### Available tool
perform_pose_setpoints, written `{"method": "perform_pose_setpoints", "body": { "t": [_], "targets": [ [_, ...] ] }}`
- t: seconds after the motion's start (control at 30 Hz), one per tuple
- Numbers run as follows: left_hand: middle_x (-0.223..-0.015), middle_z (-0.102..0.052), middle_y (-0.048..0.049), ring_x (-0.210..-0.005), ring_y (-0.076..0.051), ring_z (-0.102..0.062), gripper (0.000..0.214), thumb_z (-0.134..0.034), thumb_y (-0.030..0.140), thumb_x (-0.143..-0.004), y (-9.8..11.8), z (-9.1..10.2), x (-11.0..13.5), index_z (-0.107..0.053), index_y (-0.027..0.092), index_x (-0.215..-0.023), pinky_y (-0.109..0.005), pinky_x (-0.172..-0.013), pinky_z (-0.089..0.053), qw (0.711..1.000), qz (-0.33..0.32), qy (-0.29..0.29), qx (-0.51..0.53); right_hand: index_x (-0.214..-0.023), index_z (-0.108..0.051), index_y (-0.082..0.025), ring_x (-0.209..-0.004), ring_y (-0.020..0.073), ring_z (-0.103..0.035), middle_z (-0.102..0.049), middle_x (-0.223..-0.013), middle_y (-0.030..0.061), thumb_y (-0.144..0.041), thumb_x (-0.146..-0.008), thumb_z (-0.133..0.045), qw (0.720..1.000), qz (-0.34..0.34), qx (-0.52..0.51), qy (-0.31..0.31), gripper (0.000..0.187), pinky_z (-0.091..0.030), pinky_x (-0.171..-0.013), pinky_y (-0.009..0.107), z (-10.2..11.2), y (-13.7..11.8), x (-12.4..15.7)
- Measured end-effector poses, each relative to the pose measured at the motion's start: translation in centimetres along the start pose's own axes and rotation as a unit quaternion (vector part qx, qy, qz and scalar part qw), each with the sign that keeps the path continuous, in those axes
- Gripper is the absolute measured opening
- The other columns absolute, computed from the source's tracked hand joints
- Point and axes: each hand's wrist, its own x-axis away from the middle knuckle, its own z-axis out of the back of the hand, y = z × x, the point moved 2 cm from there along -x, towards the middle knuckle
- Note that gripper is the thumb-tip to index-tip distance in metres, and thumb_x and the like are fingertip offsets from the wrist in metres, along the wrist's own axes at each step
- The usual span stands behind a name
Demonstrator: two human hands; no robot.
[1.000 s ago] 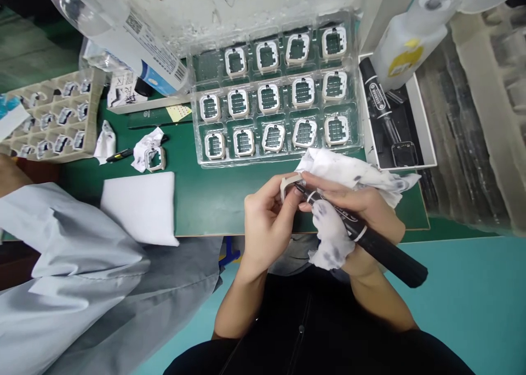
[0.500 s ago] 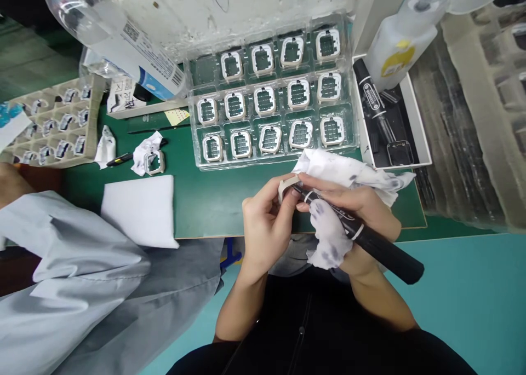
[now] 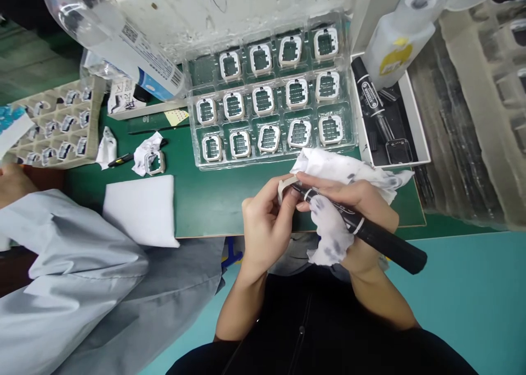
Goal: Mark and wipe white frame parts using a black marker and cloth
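Between the thumb and fingers of my left hand (image 3: 265,224) is a small off-white frame (image 3: 286,186), seen edge-on and partly covered by the fingers. My right hand (image 3: 365,205) is closed around a thick black marker pen (image 3: 388,244), its tip touching or very near the inside of the frame. A stained white cloth (image 3: 331,232) is also held in my right hand, hanging below the marker. Just beyond my hands, a clear plastic tray (image 3: 250,164) holds several similar white frames (image 3: 269,138). Another smudged cloth (image 3: 349,167) lies behind my right hand.
At right, a white box (image 3: 425,156) contains another black marker (image 3: 367,87), beside a white bottle (image 3: 400,46). A large clear bottle (image 3: 156,74) leans at back left. A folded white cloth (image 3: 139,211) lies left, near a co-worker's grey sleeve (image 3: 78,254) and a beige tray (image 3: 96,123).
The marker's rear end has swung slightly up and right while its tip stays at the frame. My left hand barely moves. The co-worker's hand at far left has shifted slightly.
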Motion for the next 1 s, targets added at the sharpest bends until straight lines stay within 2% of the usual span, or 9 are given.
{"method": "perform_pose_setpoints", "body": {
  "t": [0.2,0.37,0.47,0.57,0.7,0.83,1.0],
  "targets": [
    [-0.087,-0.080,-0.0014,-0.077,-0.014,-0.070,0.017,-0.080,0.035,-0.107,0.01,0.11,-0.53,-0.088,0.022,-0.112,-0.021,-0.068,-0.058,0.993,0.043,-0.013,0.113,-0.114,-0.083,-0.032,-0.121,0.0289,-0.089,-0.089,-0.136,0.0010,-0.027,-0.105,-0.082,0.999,-0.020,-0.047,-0.006,0.011,-0.079,-0.102,0.046,-0.13,0.36,0.21],
    [-0.085,-0.080,-0.0013,-0.068,-0.012,-0.073,0.014,-0.085,0.034,-0.103,0.01,0.20,-0.87,-0.088,0.021,-0.108,-0.021,-0.062,-0.063,0.981,0.069,-0.009,0.180,-0.117,-0.084,-0.033,-0.120,0.0292,-0.089,-0.089,-0.136,0.0011,-0.031,-0.105,-0.083,0.998,-0.020,-0.057,-0.016,0.012,-0.080,-0.102,0.046,-0.05,0.26,0.06],
    [-0.084,-0.080,-0.0008,-0.067,-0.012,-0.073,0.013,-0.085,0.033,-0.103,0.03,0.14,-0.88,-0.088,0.021,-0.108,-0.020,-0.061,-0.065,0.977,0.072,-0.016,0.201,-0.119,-0.084,-0.032,-0.120,0.0281,-0.089,-0.089,-0.136,0.0015,-0.025,-0.105,-0.081,0.998,-0.015,-0.061,-0.012,0.015,-0.079,-0.102,0.044,-0.19,0.21,0.08],
    [-0.086,-0.081,-0.0008,-0.071,-0.012,-0.074,0.011,-0.086,0.031,-0.103,0.06,0.10,-0.86,-0.089,0.022,-0.108,-0.019,-0.064,-0.065,0.976,0.070,-0.015,0.206,-0.118,-0.085,-0.032,-0.119,0.0268,-0.089,-0.089,-0.136,0.0013,-0.025,-0.104,-0.082,0.998,-0.010,-0.069,0.001,0.015,-0.079,-0.099,0.041,-0.38,0.19,0.16],
    [-0.088,-0.081,-0.0015,-0.075,-0.013,-0.075,0.012,-0.084,0.032,-0.104,0.07,0.10,-0.81,-0.089,0.022,-0.108,-0.020,-0.066,-0.063,0.980,0.066,-0.015,0.185,-0.117,-0.084,-0.033,-0.117,0.0286,-0.090,-0.089,-0.135,0.0018,-0.029,-0.105,-0.083,0.999,-0.012,-0.049,0.005,0.014,-0.081,-0.093,0.044,-0.38,0.06,0.16],
    [-0.089,-0.082,-0.0020,-0.081,-0.015,-0.074,0.016,-0.081,0.035,-0.107,-0.02,0.05,-0.67,-0.088,0.022,-0.112,-0.023,-0.071,-0.062,0.991,0.035,-0.011,0.132,-0.118,-0.084,-0.032,-0.120,0.0295,-0.089,-0.090,-0.131,0.0023,-0.021,-0.100,-0.086,1.000,-0.001,0.002,-0.007,0.022,-0.079,-0.099,0.045,-0.23,-0.04,0.16],
    [-0.097,-0.084,-0.0024,-0.085,-0.015,-0.071,0.019,-0.077,0.036,-0.110,-0.13,-0.08,-0.37,-0.087,0.022,-0.118,-0.023,-0.075,-0.058,0.996,0.015,-0.001,0.089,-0.121,-0.084,-0.032,-0.122,0.0294,-0.089,-0.091,-0.122,0.0016,-0.019,-0.100,-0.084,1.000,0.006,0.002,0.002,0.025,-0.078,-0.103,0.046,-0.20,0.17,0.29]
  ]
}}
